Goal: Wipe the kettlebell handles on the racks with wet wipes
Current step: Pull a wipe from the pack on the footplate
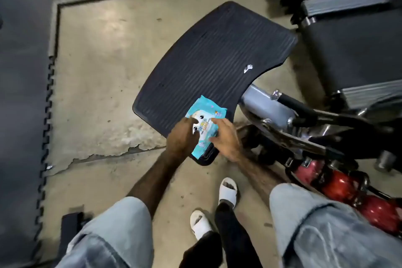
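Wipes (204,124) in a blue pack lie right under both hands, on the near corner of a big black ribbed plate (215,65). The plate reaches up and away from the hands, and it sits over a tan floor (97,72) with a long crack down and left of the hands. Dark mats (21,72) lie far off to the left. A machine (304,128) of dark bars and grey metal is close on the right, and red round things (348,187) sit below it, cut off by the edge, so I cannot tell what they are.

The left hand (182,137) rests on the pack's left side with fingers bent down onto it. The right hand (226,139) touches the pack's right side with fingers spread and loose. The hands hide the middle of the pack. The words on it are too small to read. A tiny white scrap (248,68) lies on the plate, up and right of the hands.
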`<action>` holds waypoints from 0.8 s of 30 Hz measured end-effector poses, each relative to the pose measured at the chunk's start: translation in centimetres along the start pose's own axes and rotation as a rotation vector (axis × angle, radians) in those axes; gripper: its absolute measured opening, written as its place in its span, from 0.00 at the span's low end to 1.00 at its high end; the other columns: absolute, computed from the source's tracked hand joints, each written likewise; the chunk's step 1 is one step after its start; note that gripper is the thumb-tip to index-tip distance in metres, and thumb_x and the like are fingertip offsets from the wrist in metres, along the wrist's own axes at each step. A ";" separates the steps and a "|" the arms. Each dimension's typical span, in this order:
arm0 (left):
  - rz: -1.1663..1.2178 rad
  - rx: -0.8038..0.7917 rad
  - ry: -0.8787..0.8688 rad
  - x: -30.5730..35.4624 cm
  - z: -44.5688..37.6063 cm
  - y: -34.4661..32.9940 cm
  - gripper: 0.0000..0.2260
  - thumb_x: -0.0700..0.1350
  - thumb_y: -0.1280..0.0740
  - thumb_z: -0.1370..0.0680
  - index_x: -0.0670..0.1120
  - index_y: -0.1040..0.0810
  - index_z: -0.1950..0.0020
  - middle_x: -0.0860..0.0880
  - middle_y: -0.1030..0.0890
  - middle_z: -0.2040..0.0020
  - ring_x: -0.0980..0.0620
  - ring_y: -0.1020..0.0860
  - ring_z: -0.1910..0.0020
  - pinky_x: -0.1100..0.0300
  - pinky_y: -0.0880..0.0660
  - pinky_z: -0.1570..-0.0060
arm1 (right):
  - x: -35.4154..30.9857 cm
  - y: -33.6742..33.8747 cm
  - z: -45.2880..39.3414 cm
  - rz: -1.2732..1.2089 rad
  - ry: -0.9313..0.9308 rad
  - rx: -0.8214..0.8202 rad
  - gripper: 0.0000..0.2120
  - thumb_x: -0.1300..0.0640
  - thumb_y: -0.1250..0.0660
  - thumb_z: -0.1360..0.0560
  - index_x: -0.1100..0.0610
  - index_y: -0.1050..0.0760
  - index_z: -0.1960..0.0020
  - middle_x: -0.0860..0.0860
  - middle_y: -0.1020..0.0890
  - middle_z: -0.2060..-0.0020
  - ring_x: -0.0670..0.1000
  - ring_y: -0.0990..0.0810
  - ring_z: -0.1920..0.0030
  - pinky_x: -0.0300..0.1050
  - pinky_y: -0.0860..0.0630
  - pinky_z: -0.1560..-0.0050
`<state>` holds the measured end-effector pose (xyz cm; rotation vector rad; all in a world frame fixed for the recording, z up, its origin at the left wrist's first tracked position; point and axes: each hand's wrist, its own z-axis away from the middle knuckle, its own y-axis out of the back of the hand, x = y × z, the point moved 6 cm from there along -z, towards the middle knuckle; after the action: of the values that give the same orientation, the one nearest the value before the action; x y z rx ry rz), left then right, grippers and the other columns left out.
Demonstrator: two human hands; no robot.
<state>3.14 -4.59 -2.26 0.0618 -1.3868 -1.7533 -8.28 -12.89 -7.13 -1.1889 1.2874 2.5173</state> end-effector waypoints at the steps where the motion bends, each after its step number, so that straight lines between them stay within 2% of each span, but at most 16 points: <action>1: -0.002 0.001 0.004 -0.3 -1.1 -0.7 0.17 0.47 0.36 0.22 0.47 0.27 0.35 0.46 0.26 0.35 0.44 0.26 0.39 0.48 0.26 0.41 | 0.5 -0.6 -0.8 0.004 0.012 0.001 0.30 0.60 0.27 0.32 0.54 0.29 0.31 0.54 0.27 0.37 0.56 0.27 0.36 0.54 0.28 0.36; 6: -0.206 0.006 0.004 -0.7 -3.6 -3.8 0.26 0.56 0.34 0.25 0.47 0.32 0.30 0.46 0.31 0.31 0.44 0.32 0.36 0.48 0.28 0.42 | 2.0 -1.9 -2.3 0.025 0.000 0.055 0.32 0.57 0.24 0.32 0.52 0.30 0.30 0.51 0.30 0.38 0.55 0.28 0.37 0.55 0.25 0.39; 9: -0.244 0.086 0.022 -0.5 -4.1 -4.2 0.28 0.60 0.33 0.28 0.46 0.31 0.34 0.45 0.29 0.36 0.44 0.30 0.39 0.47 0.27 0.46 | 2.5 -2.1 -2.1 0.072 0.032 0.084 0.35 0.60 0.26 0.30 0.51 0.35 0.27 0.51 0.29 0.38 0.54 0.29 0.38 0.52 0.24 0.42; 12: -0.292 0.125 0.057 0.2 -4.6 -4.5 0.28 0.59 0.31 0.29 0.44 0.31 0.37 0.45 0.28 0.40 0.43 0.28 0.42 0.48 0.26 0.49 | 3.1 -2.3 -1.9 0.022 0.043 0.131 0.36 0.61 0.27 0.31 0.52 0.36 0.26 0.50 0.27 0.42 0.52 0.28 0.40 0.48 0.24 0.45; 14: -0.319 0.138 0.069 0.8 -4.8 -4.6 0.24 0.56 0.32 0.28 0.43 0.31 0.39 0.44 0.28 0.42 0.43 0.28 0.43 0.49 0.26 0.50 | 3.4 -2.4 -1.9 0.010 0.045 0.128 0.34 0.57 0.27 0.29 0.52 0.35 0.26 0.50 0.27 0.42 0.51 0.28 0.40 0.46 0.24 0.45; 17: -0.304 0.140 0.073 1.0 -5.1 -4.6 0.20 0.53 0.34 0.27 0.43 0.30 0.40 0.44 0.28 0.42 0.43 0.27 0.42 0.50 0.27 0.50 | 3.5 -2.2 -2.0 0.015 0.049 0.116 0.38 0.52 0.24 0.32 0.52 0.34 0.26 0.50 0.27 0.43 0.53 0.28 0.41 0.51 0.24 0.44; 20: -0.295 0.105 0.058 0.9 -5.4 -4.3 0.23 0.56 0.32 0.28 0.42 0.30 0.40 0.43 0.28 0.42 0.42 0.27 0.42 0.50 0.28 0.49 | 3.4 -2.1 -2.1 0.023 0.023 0.065 0.46 0.43 0.20 0.38 0.51 0.35 0.25 0.50 0.27 0.42 0.52 0.28 0.41 0.52 0.23 0.46; 24: -0.322 0.100 0.039 1.1 -5.6 -3.8 0.26 0.59 0.32 0.28 0.41 0.30 0.39 0.43 0.27 0.42 0.42 0.25 0.43 0.50 0.27 0.49 | 2.9 -1.7 -1.9 0.075 0.003 0.081 0.46 0.42 0.21 0.38 0.51 0.36 0.25 0.49 0.27 0.40 0.51 0.27 0.41 0.53 0.23 0.46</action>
<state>3.15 -9.63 -7.00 0.3907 -1.4992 -1.9291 -8.48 -13.93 -10.85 -1.1488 1.4464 2.4880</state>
